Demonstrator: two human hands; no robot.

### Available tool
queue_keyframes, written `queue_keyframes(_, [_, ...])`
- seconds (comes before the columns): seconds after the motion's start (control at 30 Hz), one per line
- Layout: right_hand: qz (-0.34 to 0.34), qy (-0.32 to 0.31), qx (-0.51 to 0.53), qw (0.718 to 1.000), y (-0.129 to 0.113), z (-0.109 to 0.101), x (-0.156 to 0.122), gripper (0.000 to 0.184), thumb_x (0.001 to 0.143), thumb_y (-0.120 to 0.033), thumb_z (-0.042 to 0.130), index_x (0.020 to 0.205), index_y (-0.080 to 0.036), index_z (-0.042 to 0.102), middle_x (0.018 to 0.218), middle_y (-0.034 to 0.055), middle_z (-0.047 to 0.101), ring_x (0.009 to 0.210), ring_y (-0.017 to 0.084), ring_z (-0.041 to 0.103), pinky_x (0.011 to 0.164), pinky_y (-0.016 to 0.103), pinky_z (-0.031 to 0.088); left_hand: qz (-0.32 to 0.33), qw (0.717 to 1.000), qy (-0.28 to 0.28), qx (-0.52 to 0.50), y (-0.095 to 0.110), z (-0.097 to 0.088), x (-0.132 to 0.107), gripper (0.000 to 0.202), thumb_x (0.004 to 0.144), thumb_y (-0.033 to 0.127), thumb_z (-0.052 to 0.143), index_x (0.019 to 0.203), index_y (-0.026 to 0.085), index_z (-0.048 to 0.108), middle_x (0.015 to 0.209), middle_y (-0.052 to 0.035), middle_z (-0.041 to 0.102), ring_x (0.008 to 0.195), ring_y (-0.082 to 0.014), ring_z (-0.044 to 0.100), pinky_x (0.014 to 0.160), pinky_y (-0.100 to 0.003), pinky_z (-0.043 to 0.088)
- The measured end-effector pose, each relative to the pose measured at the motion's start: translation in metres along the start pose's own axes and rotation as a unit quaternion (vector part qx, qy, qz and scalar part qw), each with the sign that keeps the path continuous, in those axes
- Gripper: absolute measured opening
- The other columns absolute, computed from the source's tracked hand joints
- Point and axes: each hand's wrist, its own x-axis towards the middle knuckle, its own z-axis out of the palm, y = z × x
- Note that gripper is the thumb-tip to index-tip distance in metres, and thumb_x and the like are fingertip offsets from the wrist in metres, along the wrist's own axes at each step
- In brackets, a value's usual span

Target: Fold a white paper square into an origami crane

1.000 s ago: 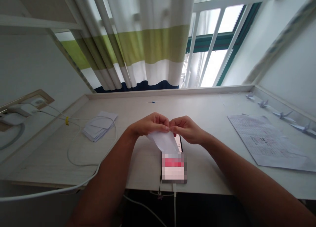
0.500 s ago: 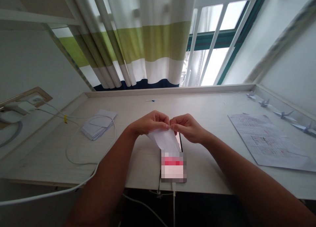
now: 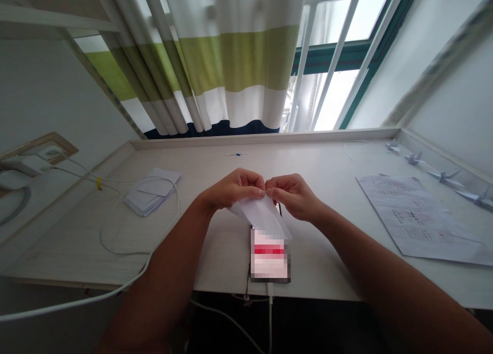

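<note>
One phone lies at the desk's near edge. Just above it, the left hand and right hand pinch a white paper slip at its top, fingertips pressed together. Farther left sits a paper stack; a striped curtain hangs beyond.

Pale table: stack of paper slips left; white cable looping left; phone near edge, centre; printed sheet right; paper cranes far right.
</note>
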Motion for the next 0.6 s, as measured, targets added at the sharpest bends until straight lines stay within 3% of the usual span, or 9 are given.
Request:
queue_keyframes(0.33, [0.053, -0.024, 0.012, 0.998, 0.000, -0.006, 0.001, 0.022, 0.083, -0.034, 0.065, 0.071, -0.015, 0.069, 0.069, 0.0023, 0.062, 0.064, 0.013, 0.054, 0.059, 0.027, 0.043, 0.000, 0.999, -0.006, 0.044, 0.003, -0.004, -0.002, 0.017, 0.080, 0.031, 0.073, 0.076, 0.015, 0.070, 0.069, 0.0002, 0.064, 0.059, -0.0091, 0.057, 0.052, -0.020, 0.040])
queue_keyframes(0.6, [0.094, -0.067, -0.012, 0.993, -0.005, -0.012, 0.001, 0.021, 0.080, -0.032, 0.069, 0.069, -0.015, 0.070, 0.067, 0.0036, 0.064, 0.063, 0.014, 0.055, 0.058, 0.028, 0.045, -0.039, 0.996, -0.026, 0.075, 0.008, -0.005, -0.004, 0.020, 0.079, 0.033, 0.074, 0.079, 0.014, 0.071, 0.075, -0.0025, 0.068, 0.065, -0.0121, 0.061, 0.057, -0.021, 0.045])
